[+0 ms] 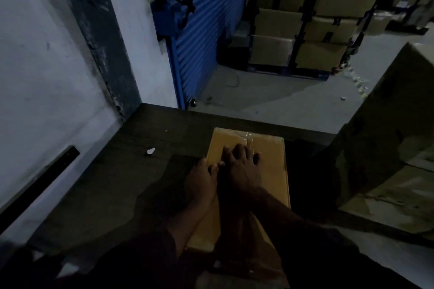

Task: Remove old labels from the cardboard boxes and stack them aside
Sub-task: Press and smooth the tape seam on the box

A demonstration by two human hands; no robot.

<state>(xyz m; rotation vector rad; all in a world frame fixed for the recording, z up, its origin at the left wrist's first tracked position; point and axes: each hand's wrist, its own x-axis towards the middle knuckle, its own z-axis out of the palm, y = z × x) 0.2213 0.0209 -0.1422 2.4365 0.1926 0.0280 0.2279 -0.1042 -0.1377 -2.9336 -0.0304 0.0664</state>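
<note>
Two hands lie on a cardboard box [265,171] on the tabletop [122,171]: left hand [199,183] at its edge, right hand [242,171] flat, fingers spread. Dim light could hide label scraps.

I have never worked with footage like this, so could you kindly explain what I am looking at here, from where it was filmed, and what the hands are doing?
There is no machine here: a person wears one wide-angle camera on the head, looking forward and down, so you see their own two bare hands. Both rest on a flat cardboard box lying on a dark table. The left hand is at the box's left edge; the right hand lies spread on top, beside a strip of clear tape. Neither visibly grips anything, and the dim light hides any label. A small paper scrap lies on the table. A larger box stands to the right, with stacked boxes and a blue shutter behind.
</note>
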